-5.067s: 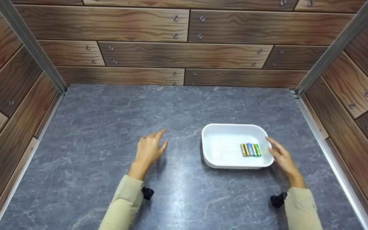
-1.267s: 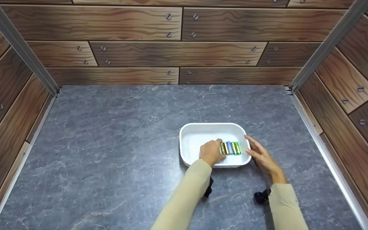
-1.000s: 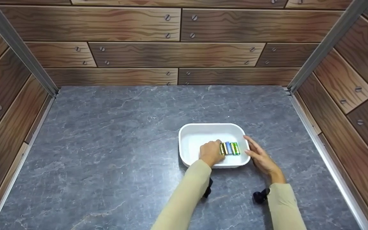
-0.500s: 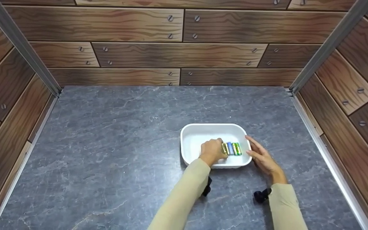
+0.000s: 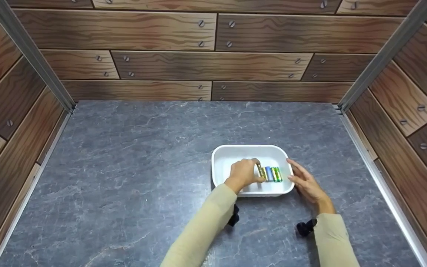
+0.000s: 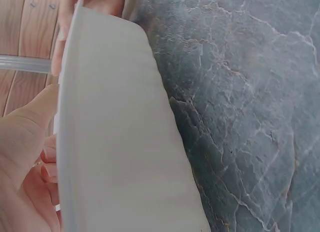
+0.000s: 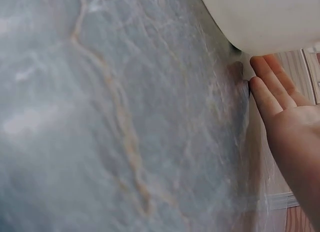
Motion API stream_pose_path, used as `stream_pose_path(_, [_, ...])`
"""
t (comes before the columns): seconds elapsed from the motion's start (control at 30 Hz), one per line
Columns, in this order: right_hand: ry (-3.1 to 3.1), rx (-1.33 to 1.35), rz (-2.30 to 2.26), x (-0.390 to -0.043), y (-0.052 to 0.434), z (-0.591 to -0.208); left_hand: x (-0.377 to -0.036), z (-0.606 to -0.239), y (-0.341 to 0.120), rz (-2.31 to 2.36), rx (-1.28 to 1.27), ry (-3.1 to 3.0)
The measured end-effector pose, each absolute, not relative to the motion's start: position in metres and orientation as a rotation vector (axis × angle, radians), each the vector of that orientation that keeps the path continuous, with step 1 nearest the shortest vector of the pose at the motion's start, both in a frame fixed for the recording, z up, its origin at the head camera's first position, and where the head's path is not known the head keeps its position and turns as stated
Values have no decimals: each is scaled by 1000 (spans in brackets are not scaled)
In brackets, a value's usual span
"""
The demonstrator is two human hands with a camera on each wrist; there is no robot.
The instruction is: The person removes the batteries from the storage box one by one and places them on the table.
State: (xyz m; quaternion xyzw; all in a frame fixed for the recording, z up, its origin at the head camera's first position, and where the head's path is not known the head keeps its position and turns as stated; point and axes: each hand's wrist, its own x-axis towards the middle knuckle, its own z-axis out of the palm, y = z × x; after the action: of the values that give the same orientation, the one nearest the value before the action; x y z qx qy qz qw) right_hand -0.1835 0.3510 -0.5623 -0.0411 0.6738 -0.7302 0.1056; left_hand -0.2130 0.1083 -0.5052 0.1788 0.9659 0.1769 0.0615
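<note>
A white plastic tub (image 5: 249, 147) stands on the table, with a row of small batteries (image 5: 272, 174) side by side toward its right end. They are gold, blue and green. My left hand (image 5: 242, 173) reaches into the tub and pinches the gold battery (image 5: 260, 170) at the row's left end, thumb and finger at its two ends; it leans out of line with the others. In the left wrist view the tub's wall hides this battery. My right hand (image 5: 310, 187) rests its thumb and fingertips at the tub's right rim, the fingers nearly straight.
The grey marbled tabletop (image 5: 124, 167) carries the tub right of its middle. Wood-patterned panels (image 5: 161, 66) wall it at the back and both sides, with metal posts (image 5: 32, 52) in the corners. A black wrist camera (image 5: 304, 227) sits at the right cuff.
My left hand has come from the table at left into the tub and taken hold of the end battery, which now tilts. The tub and my right hand have shifted left.
</note>
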Motion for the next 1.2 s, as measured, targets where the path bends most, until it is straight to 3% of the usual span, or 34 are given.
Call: stream_pose_path(1.2, [1963,-76,-2054,-183,347,-562,-199,-482,36,894,731,2868])
